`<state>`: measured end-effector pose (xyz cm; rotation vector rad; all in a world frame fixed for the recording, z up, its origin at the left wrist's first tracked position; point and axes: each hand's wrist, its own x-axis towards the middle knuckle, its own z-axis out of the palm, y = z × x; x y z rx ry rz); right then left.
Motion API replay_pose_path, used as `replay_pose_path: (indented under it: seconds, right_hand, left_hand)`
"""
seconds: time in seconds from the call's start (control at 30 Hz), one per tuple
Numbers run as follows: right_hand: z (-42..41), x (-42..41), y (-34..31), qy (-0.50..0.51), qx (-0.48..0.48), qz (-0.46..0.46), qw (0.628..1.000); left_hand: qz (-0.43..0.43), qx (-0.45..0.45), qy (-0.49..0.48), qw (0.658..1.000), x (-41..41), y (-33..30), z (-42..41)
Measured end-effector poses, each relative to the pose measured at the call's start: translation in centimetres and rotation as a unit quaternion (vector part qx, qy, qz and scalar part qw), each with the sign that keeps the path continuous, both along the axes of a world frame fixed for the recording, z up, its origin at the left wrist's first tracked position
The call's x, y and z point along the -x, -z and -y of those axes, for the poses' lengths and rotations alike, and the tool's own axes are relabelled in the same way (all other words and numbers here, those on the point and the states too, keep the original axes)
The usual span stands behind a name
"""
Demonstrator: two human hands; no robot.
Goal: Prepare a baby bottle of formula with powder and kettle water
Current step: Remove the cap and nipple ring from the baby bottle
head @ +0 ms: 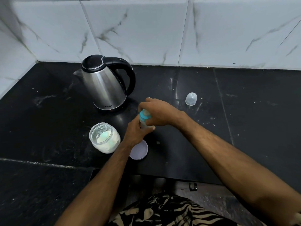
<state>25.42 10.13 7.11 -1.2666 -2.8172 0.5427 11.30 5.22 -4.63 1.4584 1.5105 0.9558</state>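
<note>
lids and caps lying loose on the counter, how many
2: a clear dome cap right of the kettle, and a pale round lid beside the powder jar, partly under the left forearm.

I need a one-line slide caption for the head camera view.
Both hands grip a baby bottle between kettle and open powder jar.
</note>
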Motion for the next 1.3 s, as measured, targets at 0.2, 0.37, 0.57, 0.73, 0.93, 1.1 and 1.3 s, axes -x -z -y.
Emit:
replay_pose_path:
  seconds: [0.2,0.37,0.57,0.73,0.93,1.1,1.3]
  right_hand:
    - [0.0,-0.3,0.1,0.022,-0.006,0.003,1.0]
    - [0.0,0.5,1.1,0.06,-0.071,0.015,0.996]
    - [-0.9,-0.2,0.0,-0.003,0.014,-0.014,1.0]
    - [-1.9,-0.9,-1.1,-0.041,0.045,-0.052,0.997]
    - [-2.9,-5.9,0.5,0.019,0.062,-0.191,0.979]
    - [-3.4,-12.7,5.0,0.143,0.027,-0.259,0.955]
    - [-2.4,-15.6,9.3,0.216,0.078,-0.255,0.939]
  left_hand:
    - [-0.003,0.002,0.001,1.0,0.1,0.2,-0.2]
    - [-0.016,0.01,-0.01,1.0,0.0,0.1,-0.1]
    - [0.005,0.001,-0.001,1.0,-0.2,-0.4,0.3]
    - [-0.003,-0.005,-0.005,1.0,0.0,-0.2,0.2]
    - [-0.011,-0.003,-0.023,1.0,-0.2,0.0,0.0]
    - [-0.009,-0.001,-0.027,1.0,-0.1,0.3,-0.1]
    - [-0.014,0.0,-0.028,1.0,0.0,0.5,-0.2]
